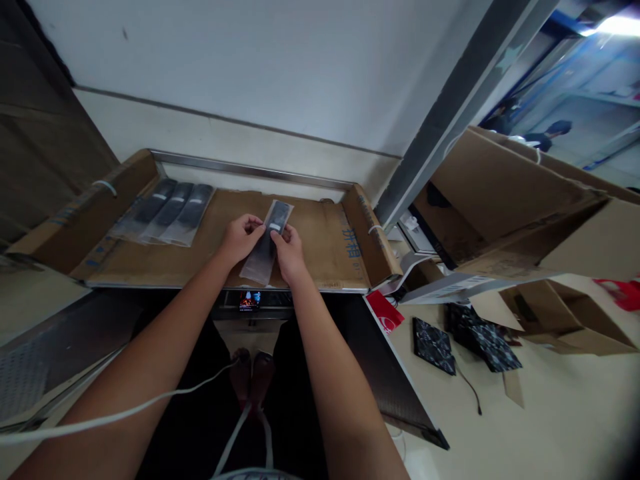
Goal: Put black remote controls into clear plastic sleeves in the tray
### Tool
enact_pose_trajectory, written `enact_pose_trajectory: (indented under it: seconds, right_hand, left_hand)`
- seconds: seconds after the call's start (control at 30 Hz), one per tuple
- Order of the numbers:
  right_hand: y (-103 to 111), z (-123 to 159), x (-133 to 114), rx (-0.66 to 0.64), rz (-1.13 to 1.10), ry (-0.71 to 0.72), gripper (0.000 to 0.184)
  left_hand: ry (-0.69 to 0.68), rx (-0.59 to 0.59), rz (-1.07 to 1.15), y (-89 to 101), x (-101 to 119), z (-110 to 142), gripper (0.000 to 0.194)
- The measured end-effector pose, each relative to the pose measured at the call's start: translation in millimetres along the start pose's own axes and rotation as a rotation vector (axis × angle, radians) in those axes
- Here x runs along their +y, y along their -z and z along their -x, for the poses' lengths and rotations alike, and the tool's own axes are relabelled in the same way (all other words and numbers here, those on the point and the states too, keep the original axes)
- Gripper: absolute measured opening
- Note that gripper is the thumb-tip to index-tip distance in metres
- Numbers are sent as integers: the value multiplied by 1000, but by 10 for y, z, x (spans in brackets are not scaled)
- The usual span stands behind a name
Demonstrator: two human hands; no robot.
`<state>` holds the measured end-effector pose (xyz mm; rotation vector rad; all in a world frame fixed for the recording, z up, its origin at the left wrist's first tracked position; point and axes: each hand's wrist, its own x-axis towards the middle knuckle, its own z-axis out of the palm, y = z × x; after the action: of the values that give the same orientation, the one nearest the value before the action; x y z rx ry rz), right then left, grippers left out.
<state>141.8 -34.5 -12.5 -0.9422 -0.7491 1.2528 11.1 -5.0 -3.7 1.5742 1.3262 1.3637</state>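
A dark remote-like slab in a clear plastic sleeve (266, 243) lies lengthwise over the cardboard-lined tray (320, 247). My left hand (241, 239) pinches the sleeve's left edge near the top with its fingers closed. From the other side my right hand (290, 253) grips the sleeve, thumb on top. At the tray's far left, three more bagged dark slabs (167, 210) lie side by side.
Cardboard flaps (373, 233) wall both ends of the tray. A small lit screen (249, 300) sits below the tray's front edge. Open cardboard boxes (505, 200) stand at the right, with black packets (434, 343) and a red item (386, 313) on the pale floor. A white cable (125, 410) crosses my left forearm.
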Motion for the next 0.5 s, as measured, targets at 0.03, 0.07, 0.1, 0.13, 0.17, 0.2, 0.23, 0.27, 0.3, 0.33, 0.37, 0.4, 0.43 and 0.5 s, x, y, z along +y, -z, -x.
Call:
enact_pose_trajectory:
  seconds: [0.03,0.07,0.1,0.13,0.17,0.2,0.23,0.27,0.3,0.33,0.37,0.4,0.43,0.5]
  right_hand:
    - [-1,-3,-6,13,-15,11,37]
    - [0,-9,-11,31,-32,21,36]
    - [4,-19,-14,56,-52,30,36]
    - [11,-32,-15,89,-74,37,35]
    - [20,-49,-13,124,-97,43,35]
    - [31,-66,-8,157,-121,50,35]
    - [44,-84,-1,187,-143,56,35]
    - [57,-100,9,209,-161,63,35]
    - [70,-114,20,220,-173,67,34]
    - [81,-125,30,220,-177,68,34]
    - [90,-132,40,211,-176,68,34]
    - [97,-137,49,196,-172,66,33]
    - [102,-140,54,180,-171,64,32]
    - [104,-141,54,162,-182,60,31]
  left_hand:
    - [5,-17,2,1,19,13,22]
    - [14,-37,7,2,40,28,23]
    - [23,-57,17,3,59,42,25]
    - [32,-79,27,6,77,56,27]
    - [42,-107,37,11,90,68,29]
    - [52,-139,49,17,100,79,32]
    - [61,-172,61,26,105,88,36]
    - [69,-206,75,37,108,94,41]
    - [76,-238,92,50,110,99,46]
    - [85,-265,113,62,113,104,50]
    - [95,-286,137,75,119,108,53]
    - [107,-302,158,86,128,112,56]
    - [121,-319,172,96,141,116,58]
    - [149,-345,177,111,174,127,62]
